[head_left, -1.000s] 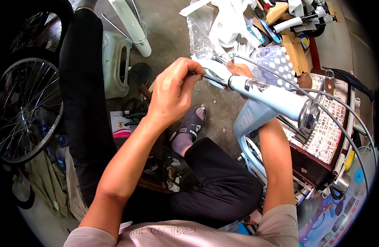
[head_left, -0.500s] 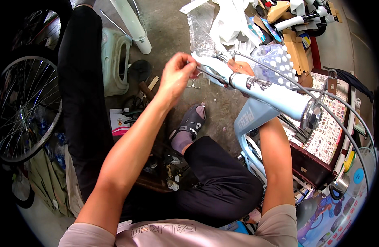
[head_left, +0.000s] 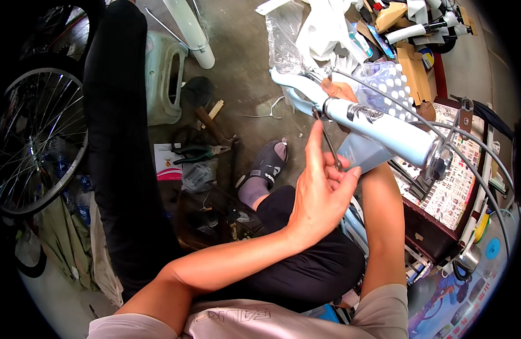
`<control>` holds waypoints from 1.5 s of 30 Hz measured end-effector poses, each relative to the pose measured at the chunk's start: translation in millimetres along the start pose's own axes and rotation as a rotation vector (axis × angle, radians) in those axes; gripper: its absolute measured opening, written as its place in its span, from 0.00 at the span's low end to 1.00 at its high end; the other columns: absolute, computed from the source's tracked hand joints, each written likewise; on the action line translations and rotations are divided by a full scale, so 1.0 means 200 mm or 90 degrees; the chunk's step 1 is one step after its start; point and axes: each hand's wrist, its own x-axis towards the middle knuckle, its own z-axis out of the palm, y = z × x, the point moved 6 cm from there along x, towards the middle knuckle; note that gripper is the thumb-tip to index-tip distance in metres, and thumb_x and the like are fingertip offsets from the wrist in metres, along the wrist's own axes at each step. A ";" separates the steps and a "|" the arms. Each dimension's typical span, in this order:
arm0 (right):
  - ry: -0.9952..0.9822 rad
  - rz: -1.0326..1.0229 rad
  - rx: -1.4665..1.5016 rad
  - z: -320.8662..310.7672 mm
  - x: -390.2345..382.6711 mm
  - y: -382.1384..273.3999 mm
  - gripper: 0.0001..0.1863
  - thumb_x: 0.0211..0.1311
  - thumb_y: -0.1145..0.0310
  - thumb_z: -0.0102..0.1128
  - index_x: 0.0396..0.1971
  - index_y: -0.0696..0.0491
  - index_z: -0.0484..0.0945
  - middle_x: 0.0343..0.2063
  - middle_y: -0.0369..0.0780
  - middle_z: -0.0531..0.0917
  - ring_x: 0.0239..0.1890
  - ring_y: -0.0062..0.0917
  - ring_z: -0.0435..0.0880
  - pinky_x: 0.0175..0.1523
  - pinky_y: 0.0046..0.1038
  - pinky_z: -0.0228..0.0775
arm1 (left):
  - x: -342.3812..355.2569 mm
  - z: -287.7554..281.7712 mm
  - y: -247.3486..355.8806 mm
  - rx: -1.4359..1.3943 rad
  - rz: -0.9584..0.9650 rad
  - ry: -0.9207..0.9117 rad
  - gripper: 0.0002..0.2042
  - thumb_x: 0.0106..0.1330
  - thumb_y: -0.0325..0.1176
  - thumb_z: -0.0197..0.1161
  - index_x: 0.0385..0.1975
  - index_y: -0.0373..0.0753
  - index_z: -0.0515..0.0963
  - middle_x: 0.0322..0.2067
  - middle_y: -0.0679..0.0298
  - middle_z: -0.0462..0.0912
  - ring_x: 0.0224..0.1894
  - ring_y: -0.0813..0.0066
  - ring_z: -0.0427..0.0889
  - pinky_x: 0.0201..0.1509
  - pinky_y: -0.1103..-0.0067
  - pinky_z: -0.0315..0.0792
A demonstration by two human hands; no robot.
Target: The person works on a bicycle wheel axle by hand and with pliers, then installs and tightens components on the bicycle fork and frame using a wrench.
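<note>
My left hand point(head_left: 322, 195) pinches a small dark metal wrench point(head_left: 329, 144). The wrench's far end touches the light blue bicycle fork point(head_left: 297, 87) near its crown, next to a dark ring. Behind the fork and the head tube point(head_left: 390, 127) of the same light blue bicycle frame, my right hand point(head_left: 340, 90) is closed on the fork. Its thumb and some finger show beside a metal brake part; the other fingers are hidden. My right forearm passes beneath the frame's down tube point(head_left: 365, 150).
Cables point(head_left: 475, 169) arch on the right over a patterned box point(head_left: 447, 186). Pliers point(head_left: 201, 152), a hammer point(head_left: 209, 121) and a white zip tie point(head_left: 269, 113) lie on the floor. A bicycle wheel point(head_left: 82, 150) stands left, near a pale plastic jug point(head_left: 178, 110). Packaging and bottles crowd the far right.
My left hand has drawn back toward me and to the right from beside the fork tips, and now holds the wrench against the fork crown. My right hand stays behind the fork.
</note>
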 end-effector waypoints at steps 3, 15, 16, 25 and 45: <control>-0.002 -0.012 -0.001 0.05 0.04 0.01 0.32 0.71 0.39 0.55 0.31 0.59 0.83 0.20 0.37 0.83 0.19 0.19 0.81 0.24 0.20 0.69 | 0.10 -0.11 0.18 0.031 0.182 0.019 0.14 0.69 0.29 0.64 0.50 0.31 0.74 0.30 0.60 0.81 0.29 0.79 0.81 0.33 0.78 0.76; 0.035 0.003 0.013 0.03 0.00 0.01 0.33 0.70 0.38 0.55 0.31 0.59 0.84 0.20 0.36 0.83 0.20 0.16 0.81 0.25 0.19 0.68 | 0.55 -0.30 -0.71 -0.509 -0.537 -0.215 0.17 0.72 0.50 0.62 0.33 0.41 0.77 0.25 0.65 0.84 0.21 0.79 0.80 0.20 0.84 0.71; 0.018 -0.012 0.003 0.01 0.01 0.01 0.33 0.70 0.39 0.55 0.32 0.59 0.84 0.19 0.36 0.83 0.20 0.16 0.81 0.25 0.19 0.69 | 0.54 -0.31 -0.70 -0.508 -0.527 -0.130 0.18 0.71 0.49 0.64 0.34 0.38 0.76 0.26 0.63 0.84 0.22 0.78 0.81 0.23 0.81 0.77; -0.003 -0.001 0.022 -0.07 0.10 0.10 0.12 0.70 0.65 0.59 0.47 0.55 0.80 0.32 0.32 0.83 0.30 0.15 0.80 0.33 0.20 0.70 | 0.73 -0.60 -0.54 -0.265 -0.269 -0.116 0.11 0.76 0.39 0.59 0.52 0.43 0.76 0.38 0.68 0.83 0.36 0.78 0.84 0.41 0.77 0.81; -0.022 -0.002 0.014 -0.01 0.02 0.03 0.31 0.69 0.38 0.57 0.29 0.56 0.83 0.19 0.35 0.83 0.20 0.17 0.80 0.24 0.20 0.69 | 0.58 -0.47 -0.29 0.159 0.129 -0.008 0.09 0.73 0.33 0.62 0.42 0.33 0.78 0.30 0.66 0.81 0.29 0.81 0.79 0.35 0.81 0.77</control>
